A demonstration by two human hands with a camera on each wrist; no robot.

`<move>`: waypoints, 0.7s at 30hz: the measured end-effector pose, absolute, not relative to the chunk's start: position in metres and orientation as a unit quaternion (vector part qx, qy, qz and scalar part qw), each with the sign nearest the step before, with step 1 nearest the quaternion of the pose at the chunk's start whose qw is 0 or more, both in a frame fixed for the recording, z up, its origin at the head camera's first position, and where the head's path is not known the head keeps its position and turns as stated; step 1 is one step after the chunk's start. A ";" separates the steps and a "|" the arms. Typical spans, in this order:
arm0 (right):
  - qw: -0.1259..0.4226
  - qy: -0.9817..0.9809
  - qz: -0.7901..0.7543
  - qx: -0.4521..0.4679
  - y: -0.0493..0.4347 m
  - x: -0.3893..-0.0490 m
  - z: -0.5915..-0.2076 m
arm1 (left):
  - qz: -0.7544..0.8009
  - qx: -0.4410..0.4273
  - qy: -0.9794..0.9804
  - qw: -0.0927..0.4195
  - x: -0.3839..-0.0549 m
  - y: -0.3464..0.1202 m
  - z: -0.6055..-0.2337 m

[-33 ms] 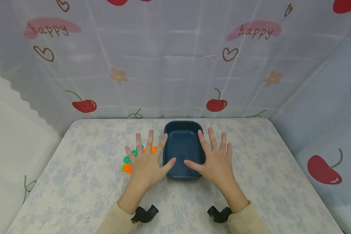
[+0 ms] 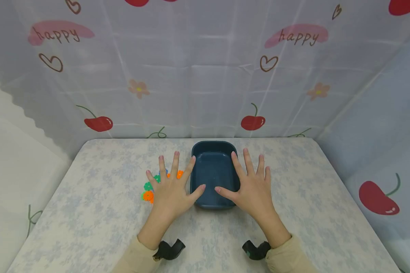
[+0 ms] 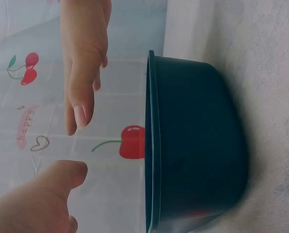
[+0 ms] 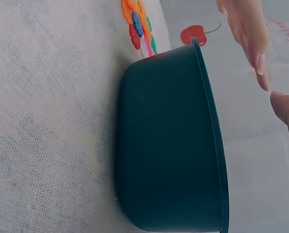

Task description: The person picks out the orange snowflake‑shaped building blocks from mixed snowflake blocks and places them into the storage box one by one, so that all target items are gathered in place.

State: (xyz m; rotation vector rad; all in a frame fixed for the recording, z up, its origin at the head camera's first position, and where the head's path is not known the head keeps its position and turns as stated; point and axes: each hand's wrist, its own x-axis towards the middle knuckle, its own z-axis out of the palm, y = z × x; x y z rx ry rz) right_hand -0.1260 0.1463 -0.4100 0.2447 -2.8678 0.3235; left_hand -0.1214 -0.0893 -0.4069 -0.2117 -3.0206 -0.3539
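While left hand (image 2: 172, 189), right hand (image 2: 253, 189) hover above tub (image 2: 214, 170), backdrop (image 2: 198, 83) reads "happy."

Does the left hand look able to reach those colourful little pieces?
Most likely yes: the left hand is raised, spread and apparently empty, and partly covers the colourful pieces in the head view. The blue container stands to their right, so nothing visible seems to block the way down.

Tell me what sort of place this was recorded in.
Probably a small indoor recording booth, though the wider room is out of view: cherry-printed sheets enclose a table at the back and sides, and a black device sits at each wrist.
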 end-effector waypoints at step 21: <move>0.020 -0.945 0.318 0.071 0.176 -0.120 -0.447 | -0.191 -0.042 -0.980 0.027 -0.107 -0.179 -0.421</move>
